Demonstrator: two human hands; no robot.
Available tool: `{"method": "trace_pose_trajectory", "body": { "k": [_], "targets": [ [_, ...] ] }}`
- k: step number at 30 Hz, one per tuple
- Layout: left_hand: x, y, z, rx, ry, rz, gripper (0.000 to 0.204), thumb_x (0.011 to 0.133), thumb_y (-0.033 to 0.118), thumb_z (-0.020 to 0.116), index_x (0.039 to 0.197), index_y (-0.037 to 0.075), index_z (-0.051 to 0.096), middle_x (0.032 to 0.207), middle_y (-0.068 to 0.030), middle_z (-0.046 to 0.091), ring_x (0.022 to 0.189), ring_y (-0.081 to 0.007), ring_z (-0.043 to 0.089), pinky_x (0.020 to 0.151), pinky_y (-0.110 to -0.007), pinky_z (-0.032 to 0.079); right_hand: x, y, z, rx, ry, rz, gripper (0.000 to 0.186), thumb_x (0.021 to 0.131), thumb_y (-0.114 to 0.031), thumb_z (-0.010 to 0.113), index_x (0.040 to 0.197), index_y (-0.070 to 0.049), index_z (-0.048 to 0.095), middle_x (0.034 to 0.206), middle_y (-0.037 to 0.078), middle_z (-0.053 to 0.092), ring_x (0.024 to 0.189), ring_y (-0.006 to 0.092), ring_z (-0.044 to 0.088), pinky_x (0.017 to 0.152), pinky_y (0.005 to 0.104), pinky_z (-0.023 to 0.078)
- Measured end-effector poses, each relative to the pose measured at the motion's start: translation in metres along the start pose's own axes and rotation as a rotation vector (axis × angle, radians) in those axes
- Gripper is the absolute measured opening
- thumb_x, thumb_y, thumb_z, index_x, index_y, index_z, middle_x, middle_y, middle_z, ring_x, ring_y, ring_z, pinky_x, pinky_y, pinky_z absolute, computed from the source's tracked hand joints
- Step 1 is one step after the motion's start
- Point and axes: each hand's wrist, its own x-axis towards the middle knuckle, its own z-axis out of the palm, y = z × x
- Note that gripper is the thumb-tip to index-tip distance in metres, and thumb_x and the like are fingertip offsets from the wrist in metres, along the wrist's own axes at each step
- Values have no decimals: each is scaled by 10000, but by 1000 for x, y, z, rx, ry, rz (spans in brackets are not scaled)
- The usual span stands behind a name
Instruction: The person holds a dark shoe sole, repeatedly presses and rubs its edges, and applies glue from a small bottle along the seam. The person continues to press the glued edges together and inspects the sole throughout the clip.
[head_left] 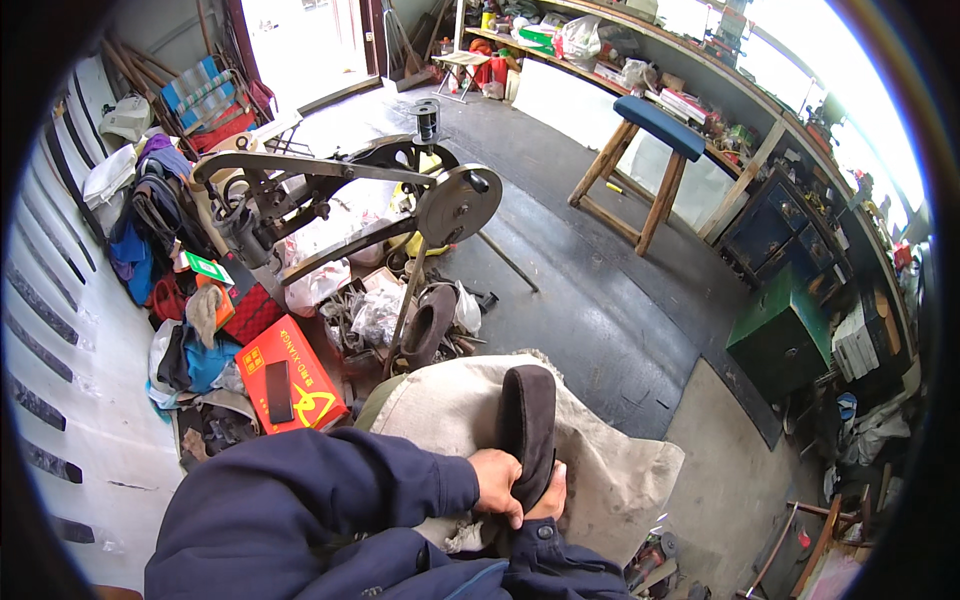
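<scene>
A dark suede-looking shoe (527, 415) stands tilted up over my lap, its toe pointing away from me. My left hand (497, 484) grips its left side near the heel end, the thumb pressed along the edge. On the other side my right hand (551, 496) holds the same end from the right; most of its fingers are hidden behind the shoe. Beneath both hands a stained beige cloth (440, 410) is spread over my lap. Navy sleeves cover both forearms.
Ahead stands a hand-cranked sewing machine (458, 205) with a big wheel. A red box (290, 375) with a dark phone (278, 391) on it lies to the left. A blue-topped stool (655, 127) and a green metal box (780, 335) stand right. Shelves line the wall.
</scene>
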Motion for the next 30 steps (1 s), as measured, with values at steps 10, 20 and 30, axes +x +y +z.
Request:
{"method": "trace_pose_trajectory", "body": {
  "k": [10,20,30],
  "targets": [
    [-6,5,0,-44,4,-5,549,550,411,932,645,-29,619,637,-183,647,601,-287,682,567,-376,511,3,-1,-9,446,-218,213,579,1063,-503,333,1230,-23,612,1217,136,671,1123,286,629,1033,401,469],
    [0,3,-2,-11,19,-5,561,526,420,937,650,-32,630,643,-210,639,644,-329,684,597,-388,517,5,-1,3,154,-24,-18,566,1070,-472,323,1121,-3,634,1057,124,693,965,225,634,918,353,488],
    [-1,2,2,-12,54,36,565,536,431,934,633,-29,622,603,-187,623,613,-301,682,565,-380,509,7,-2,-11,631,-285,272,625,1038,-523,397,1337,-3,571,1327,173,616,1205,309,592,1083,415,435]
  ]
}}
